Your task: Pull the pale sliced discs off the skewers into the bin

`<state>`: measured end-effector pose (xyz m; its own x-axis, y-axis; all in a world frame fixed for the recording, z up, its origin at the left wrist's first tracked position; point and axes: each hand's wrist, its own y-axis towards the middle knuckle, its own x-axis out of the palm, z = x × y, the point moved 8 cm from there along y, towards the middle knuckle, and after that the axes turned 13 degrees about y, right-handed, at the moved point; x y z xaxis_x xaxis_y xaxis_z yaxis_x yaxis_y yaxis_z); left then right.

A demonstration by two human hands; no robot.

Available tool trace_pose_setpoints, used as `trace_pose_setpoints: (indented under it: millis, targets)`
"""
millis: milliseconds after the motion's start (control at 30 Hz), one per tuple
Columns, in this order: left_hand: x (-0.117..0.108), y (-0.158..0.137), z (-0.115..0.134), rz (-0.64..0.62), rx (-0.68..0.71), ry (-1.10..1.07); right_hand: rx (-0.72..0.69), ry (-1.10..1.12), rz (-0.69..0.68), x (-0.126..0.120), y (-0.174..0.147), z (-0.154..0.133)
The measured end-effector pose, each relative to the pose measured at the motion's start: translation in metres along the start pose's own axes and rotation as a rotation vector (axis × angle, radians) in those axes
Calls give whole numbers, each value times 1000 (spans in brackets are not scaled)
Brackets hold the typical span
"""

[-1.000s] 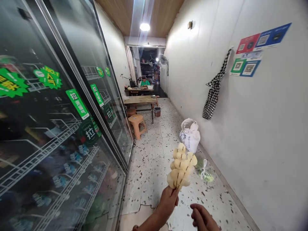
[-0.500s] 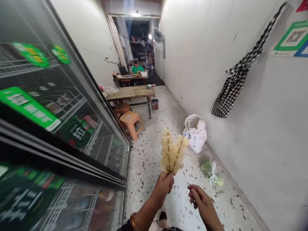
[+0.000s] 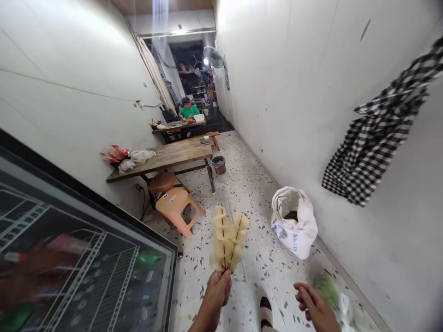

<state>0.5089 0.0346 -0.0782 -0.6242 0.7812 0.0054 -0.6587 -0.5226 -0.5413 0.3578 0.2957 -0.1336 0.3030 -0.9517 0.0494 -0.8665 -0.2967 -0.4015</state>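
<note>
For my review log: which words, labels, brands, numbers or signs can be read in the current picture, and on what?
None can be read.
White sack: blue lettering, too small and blurred to read.
Orange stool: small stickers, no legible text.
Glass-fronted cabinet: marks on the contents too blurred to read.

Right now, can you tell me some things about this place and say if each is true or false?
1. The left hand holds skewers. True.
2. The right hand holds skewers too. False: none show in it.
3. The white sack stands on the floor. True.
4. The checked cloth lies on the floor. False: it hangs by the wall.
5. The person at the back wears green. True.
</note>
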Motion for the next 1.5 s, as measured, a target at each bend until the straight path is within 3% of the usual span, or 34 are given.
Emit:
trace_pose_setpoints:
  millis: [100,233,333,433,533,633,767,867,967,1033,1133,1300,1400,1500]
  targets:
    - [-6,62,29,74,-40,-23,15,-63,-164,46,80,-52]
    - [-17,143,69,137,-50,-55,-20,-94,-344,134,176,-117]
    - [-25,218,104,144,-56,-72,-60,-101,-440,203,248,-150]
    - [-32,306,149,142,-56,-85,-58,-113,-523,262,326,-174]
    - [-37,393,211,148,-35,-96,-29,-127,-523,297,406,-204]
    - [-36,469,283,140,-18,-107,-15,-135,-454,306,482,-244]
    - [-28,559,359,104,-16,-94,23,-144,-318,287,579,-287]
    - [-21,627,391,136,-17,-84,64,-151,-221,262,660,-299]
    - [-9,691,412,198,-32,-113,148,-143,-234,249,751,-310]
    - [3,728,430,256,-55,-139,177,-153,-259,250,814,-329]
    - [25,777,467,327,-93,-184,118,-204,-293,269,899,-384]
    - [53,847,543,357,-106,-262,5,-329,-465,356,1006,-477]
    - [52,892,577,379,-85,-310,-17,-380,-588,431,1053,-507]
    - [38,945,594,405,-104,-342,-63,-419,-764,513,1087,-524]
